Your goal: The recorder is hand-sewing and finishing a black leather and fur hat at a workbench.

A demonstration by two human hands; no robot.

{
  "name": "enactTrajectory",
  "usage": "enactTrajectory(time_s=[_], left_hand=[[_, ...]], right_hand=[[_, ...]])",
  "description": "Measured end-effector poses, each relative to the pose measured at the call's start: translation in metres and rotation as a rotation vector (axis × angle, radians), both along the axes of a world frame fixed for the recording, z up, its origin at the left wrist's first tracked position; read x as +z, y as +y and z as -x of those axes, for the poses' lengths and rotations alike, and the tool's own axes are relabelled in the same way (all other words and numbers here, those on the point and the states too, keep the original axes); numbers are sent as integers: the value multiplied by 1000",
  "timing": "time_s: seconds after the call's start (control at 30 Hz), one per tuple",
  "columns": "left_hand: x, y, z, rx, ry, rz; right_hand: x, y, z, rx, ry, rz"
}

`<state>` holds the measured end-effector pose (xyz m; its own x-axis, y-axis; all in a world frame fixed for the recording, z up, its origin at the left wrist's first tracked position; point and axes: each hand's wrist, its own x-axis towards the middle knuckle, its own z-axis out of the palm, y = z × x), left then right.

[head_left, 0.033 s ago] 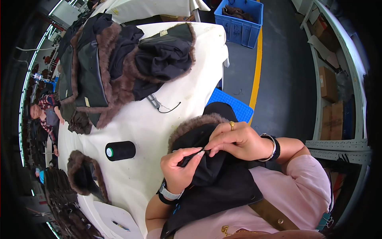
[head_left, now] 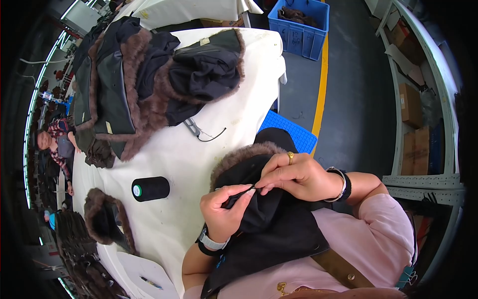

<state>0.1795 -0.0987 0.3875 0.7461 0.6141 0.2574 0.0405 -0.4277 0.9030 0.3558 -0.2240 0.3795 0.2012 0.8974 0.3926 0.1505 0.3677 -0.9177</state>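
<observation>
A garment piece of black lining cloth [head_left: 244, 174] with brown fur along its far edge [head_left: 262, 148] lies over my lap. My left hand [head_left: 224, 208] is closed, its thumb and forefinger pinching a fold of this black cloth. Against that same spot, my right hand [head_left: 295, 175] is closed in a pinch, fingertips almost touching those of the left. Whatever sits between the right fingertips is too small to make out. To the left of my hands, a spool of black thread [head_left: 158, 189] rests on its side on the white-covered table [head_left: 184, 164].
Fur-trimmed black garments [head_left: 149, 84] are heaped at the table's far left. Grey thread snips [head_left: 191, 127] lie in front of them. A small fur piece [head_left: 110, 219] and a pen [head_left: 151, 283] are nearer. Blue crate [head_left: 301, 42] and shelving [head_left: 420, 144] stand right; a co-worker [head_left: 59, 142] is at left.
</observation>
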Motion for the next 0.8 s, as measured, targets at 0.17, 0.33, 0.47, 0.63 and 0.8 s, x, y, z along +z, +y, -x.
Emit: enactTrajectory(time_s=[0.17,0.33,0.47,0.63,0.8], left_hand=[[3,-2,0,-29,28,-27],[3,-1,1,-35,30,-58],[8,-3,2,-47,61,-54],[11,-4,2,-61,95,-49],[5,-1,2,-59,38,-33]], right_hand=[[0,-4,0,-96,-118,57],[2,-5,-1,-219,-355,-2],[4,-4,2,-172,-270,-1],[2,-3,5,-141,-199,-3],[0,-1,7,-161,-175,33]])
